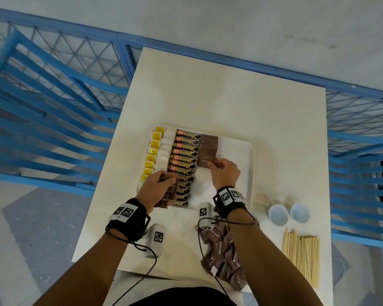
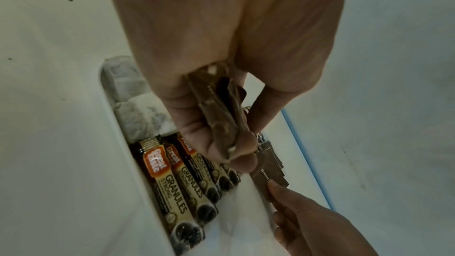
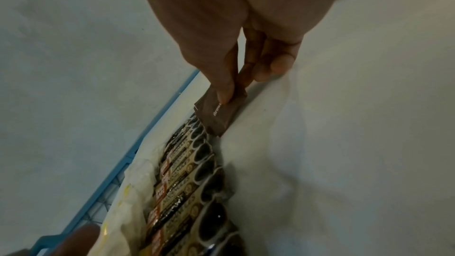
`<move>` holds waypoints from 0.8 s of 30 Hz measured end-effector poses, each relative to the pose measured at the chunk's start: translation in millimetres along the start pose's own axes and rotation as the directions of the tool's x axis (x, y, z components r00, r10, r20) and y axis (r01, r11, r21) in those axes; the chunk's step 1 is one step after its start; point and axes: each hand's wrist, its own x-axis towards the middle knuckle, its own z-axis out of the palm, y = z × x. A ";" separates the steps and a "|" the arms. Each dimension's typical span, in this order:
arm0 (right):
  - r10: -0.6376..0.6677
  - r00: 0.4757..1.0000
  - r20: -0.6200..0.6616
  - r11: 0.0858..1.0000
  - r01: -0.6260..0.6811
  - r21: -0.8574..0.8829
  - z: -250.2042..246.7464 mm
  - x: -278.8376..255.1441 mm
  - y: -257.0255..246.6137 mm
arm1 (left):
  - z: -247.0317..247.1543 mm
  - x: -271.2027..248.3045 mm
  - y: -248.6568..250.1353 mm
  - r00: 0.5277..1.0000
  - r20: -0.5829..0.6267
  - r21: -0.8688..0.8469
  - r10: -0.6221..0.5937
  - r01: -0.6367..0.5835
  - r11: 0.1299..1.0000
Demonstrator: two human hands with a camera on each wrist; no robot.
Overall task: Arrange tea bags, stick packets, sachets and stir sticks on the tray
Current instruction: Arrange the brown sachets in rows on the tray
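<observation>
A white tray (image 1: 248, 149) holds a column of yellow-tagged tea bags (image 1: 152, 152), a column of coffee stick packets (image 1: 185, 155) and a shorter column of brown sugar sachets (image 1: 208, 149). My right hand (image 1: 224, 173) pinches the nearest brown sachet (image 3: 218, 113) at the near end of that column, low over the tray. My left hand (image 1: 157, 186) hovers over the stick packets (image 2: 172, 178) and grips a small stack of brown sachets (image 2: 221, 116).
A loose pile of brown sachets (image 1: 227, 255) lies at the table's near edge. Wooden stir sticks (image 1: 301, 252) lie at the near right, beside two small white bowls (image 1: 289, 214). Blue metal racks (image 1: 42, 102) flank the white table (image 1: 230, 96).
</observation>
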 end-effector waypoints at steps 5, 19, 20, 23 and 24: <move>0.019 0.999 -0.031 0.999 -0.018 0.034 1.1 0.3 -2.2 | -1.3 2.3 -1.3 1.000 0.000 0.004 -0.009 0.009 1.000; 0.059 0.997 -0.051 0.997 -0.056 0.058 -0.6 -0.7 0.7 | 5.5 0.0 4.3 0.998 0.068 -0.012 -0.007 0.008 1.000; 0.060 0.996 -0.069 0.996 -0.056 0.067 -3.5 -3.0 0.8 | 6.3 -0.9 4.3 0.997 0.079 -0.021 -0.002 0.004 1.000; 0.012 0.994 -0.105 0.997 -0.003 0.080 -14.1 -14.1 0.2 | 10.0 -4.5 5.1 0.994 0.108 -0.043 0.018 -0.013 0.999; -0.033 0.996 -0.085 0.997 0.039 0.072 -16.3 -18.8 -0.8 | 11.1 -5.0 5.4 0.994 0.106 -0.047 0.028 -0.023 0.999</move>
